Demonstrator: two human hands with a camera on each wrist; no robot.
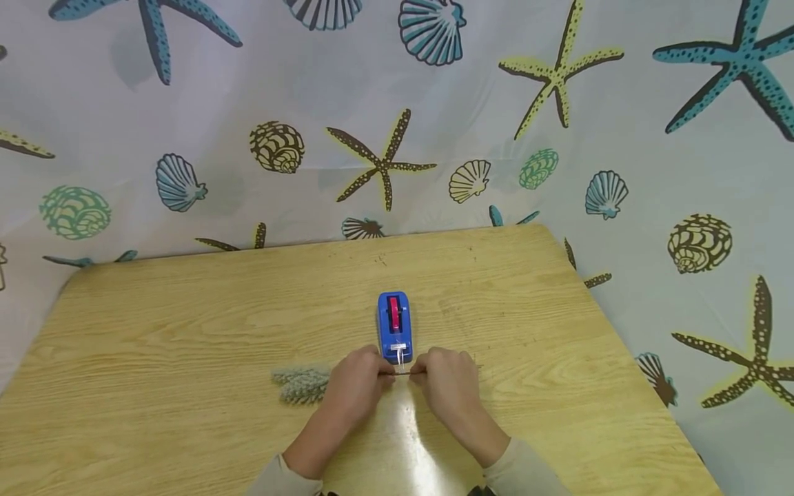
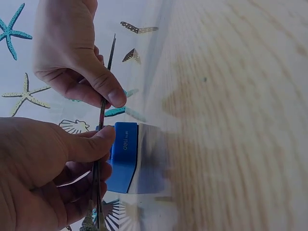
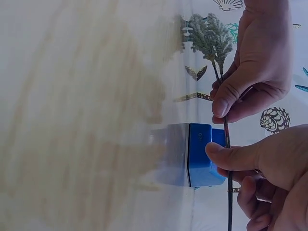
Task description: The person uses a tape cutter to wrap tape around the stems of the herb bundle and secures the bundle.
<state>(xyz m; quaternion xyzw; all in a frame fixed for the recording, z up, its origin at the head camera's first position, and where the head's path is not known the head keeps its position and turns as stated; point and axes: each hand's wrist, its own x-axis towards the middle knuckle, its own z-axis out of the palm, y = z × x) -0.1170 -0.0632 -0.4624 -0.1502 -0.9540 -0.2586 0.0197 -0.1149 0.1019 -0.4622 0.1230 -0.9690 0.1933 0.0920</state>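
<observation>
An artificial plant sprig with grey-green foliage [image 1: 300, 384] reaches out to the left of my left hand [image 1: 356, 384]. Its thin dark stems [image 3: 229, 202] run crosswise through both hands. Thumb and fingers of the left hand pinch the stems on the foliage side. My right hand [image 1: 451, 384] pinches them a short way to the right, leaving a small gap between the hands. Just beyond that gap stands a blue tape dispenser [image 1: 384, 332] with a pink-red hub [image 1: 393, 313]. A clear tape strip [image 1: 400, 358] appears to run from its front toward the stems; whether it sticks to them, I cannot tell.
Everything is on a light wood-grain table [image 1: 186, 331], its far edge against a white cloth [image 1: 298, 89] printed with starfish and shells. The cloth also hangs along the right side. Light reflects off the tabletop between the forearms.
</observation>
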